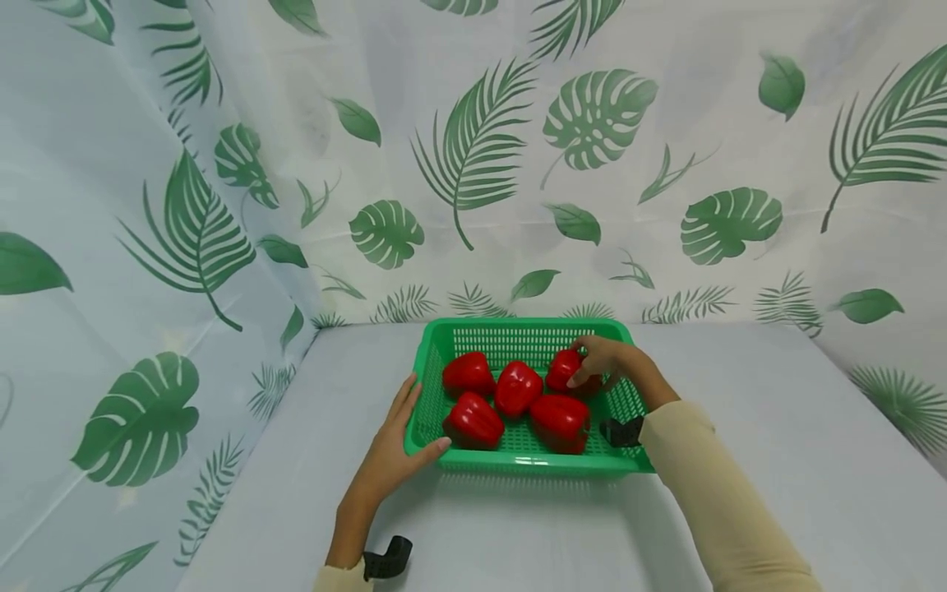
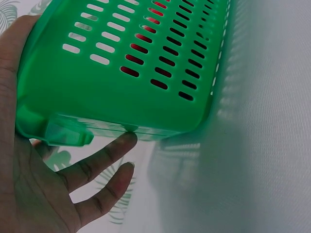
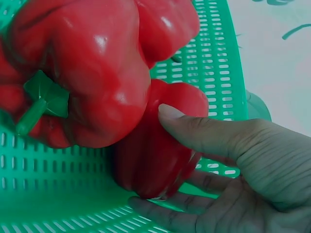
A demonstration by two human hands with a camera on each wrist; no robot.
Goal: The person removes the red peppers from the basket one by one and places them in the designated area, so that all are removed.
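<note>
A green plastic basket (image 1: 528, 460) with slotted walls holds several red bell peppers. My right hand (image 1: 610, 359) reaches into its back right part and grips one red bell pepper (image 1: 564, 364). In the right wrist view the thumb lies on one side of that pepper (image 3: 160, 141), with the fingers round the other side. My left hand (image 1: 388, 460) is at the basket's front left corner, thumb near the front rim and straight fingers along the left side. Seen from the left wrist, a fingertip of the left hand (image 2: 39, 194) meets the basket's wall (image 2: 112, 97).
Other bell peppers lie left and in front of the held one: one at back left (image 1: 468, 375), a middle one (image 1: 518, 388), one at front left (image 1: 473, 421) and one at front right (image 1: 561, 423). A white table (image 1: 755, 411) bears the basket. Leaf-patterned sheets (image 1: 473, 164) hang behind and left.
</note>
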